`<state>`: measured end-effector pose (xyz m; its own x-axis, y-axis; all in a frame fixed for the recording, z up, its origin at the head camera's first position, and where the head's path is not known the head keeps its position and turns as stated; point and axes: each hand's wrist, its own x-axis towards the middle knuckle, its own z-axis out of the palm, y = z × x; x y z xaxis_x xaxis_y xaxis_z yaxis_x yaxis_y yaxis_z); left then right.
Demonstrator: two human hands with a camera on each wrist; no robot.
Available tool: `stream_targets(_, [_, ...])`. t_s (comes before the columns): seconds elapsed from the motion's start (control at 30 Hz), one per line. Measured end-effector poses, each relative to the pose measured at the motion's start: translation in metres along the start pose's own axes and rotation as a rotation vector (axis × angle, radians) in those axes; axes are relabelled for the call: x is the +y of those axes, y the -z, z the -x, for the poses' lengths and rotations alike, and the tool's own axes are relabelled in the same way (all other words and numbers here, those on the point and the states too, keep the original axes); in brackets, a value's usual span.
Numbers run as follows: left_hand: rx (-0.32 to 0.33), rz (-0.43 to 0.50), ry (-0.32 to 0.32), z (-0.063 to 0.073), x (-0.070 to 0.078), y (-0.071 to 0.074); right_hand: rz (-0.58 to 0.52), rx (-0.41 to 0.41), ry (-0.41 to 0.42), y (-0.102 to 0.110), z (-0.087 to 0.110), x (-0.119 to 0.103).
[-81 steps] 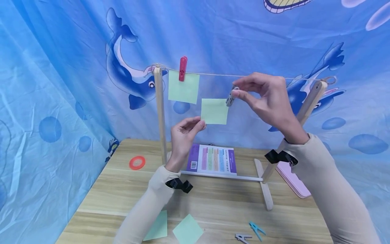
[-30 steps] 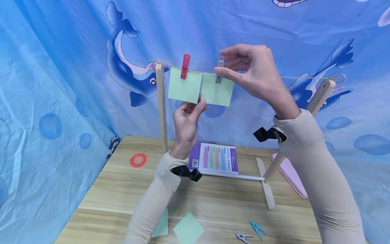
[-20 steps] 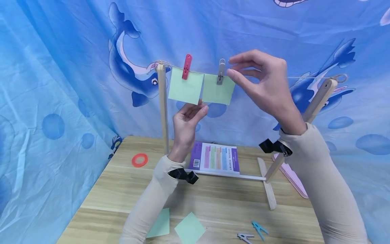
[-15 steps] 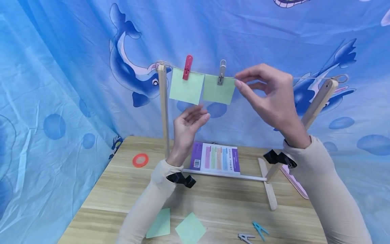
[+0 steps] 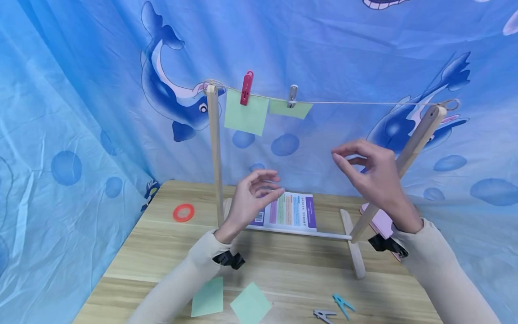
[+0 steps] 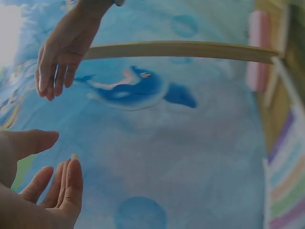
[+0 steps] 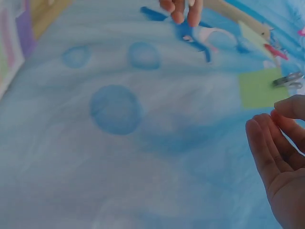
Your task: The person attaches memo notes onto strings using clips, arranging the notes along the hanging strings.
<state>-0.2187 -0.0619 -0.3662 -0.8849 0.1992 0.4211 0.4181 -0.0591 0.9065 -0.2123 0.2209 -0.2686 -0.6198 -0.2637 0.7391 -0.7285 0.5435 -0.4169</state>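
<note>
Two green paper squares hang from a string (image 5: 356, 103) tied between two wooden posts. A red clothespin (image 5: 247, 88) fixes the left paper (image 5: 245, 118); a grey clothespin (image 5: 292, 96) fixes the right paper (image 5: 289, 109), which looks foreshortened, tilted from the head camera. My left hand (image 5: 255, 198) is in the air below the papers, fingers loosely bent, holding nothing. To the right, below the string, my right hand (image 5: 370, 173) hovers with thumb and fingers near each other and nothing between them. In the right wrist view the grey clothespin (image 7: 288, 79) sits on the paper's edge.
On the table lie two more green papers (image 5: 251, 304), a grey clothespin (image 5: 323, 315) and a blue clothespin (image 5: 343, 306) near the front. A red ring (image 5: 184, 213) lies left, a book (image 5: 289, 211) behind the rack's bar, a pink case (image 5: 378, 220) at right.
The right hand pressed the grey clothespin onto the string and paper, then let go. Both hands have since dropped away from the line, and the right paper now swings or tilts.
</note>
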Motion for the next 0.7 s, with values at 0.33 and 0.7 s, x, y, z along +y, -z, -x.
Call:
stream_targets(0.33, [-0.162, -0.203, 0.148, 0.043, -0.042, 0.011, 0.064, -0.162, -0.134, -0.006, 0.068, 0.030])
stream_targets(0.7, [-0.407, -0.609, 0.150, 0.110, -0.067, 0.028, 0.007, -0.385, -0.288, -0.025, 0.156, 0.050])
